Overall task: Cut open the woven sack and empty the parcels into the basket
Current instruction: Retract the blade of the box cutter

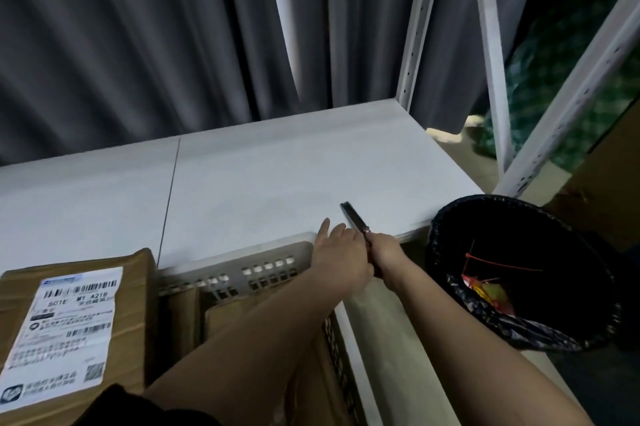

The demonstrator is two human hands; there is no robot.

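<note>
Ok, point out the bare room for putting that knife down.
Free: the white shelf top from the curtain to the basket rim. Crowded: basket full of boxes, labelled parcel left, black bin right.

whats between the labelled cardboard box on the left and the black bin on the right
In the head view, the white basket holding cardboard parcels lies between the box and the bin; both forearms cross it, the right hand gripping a knife.

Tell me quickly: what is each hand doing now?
Left hand: open, fingers extended over the shelf, holding nothing.
Right hand: gripping the knife handle.
</note>
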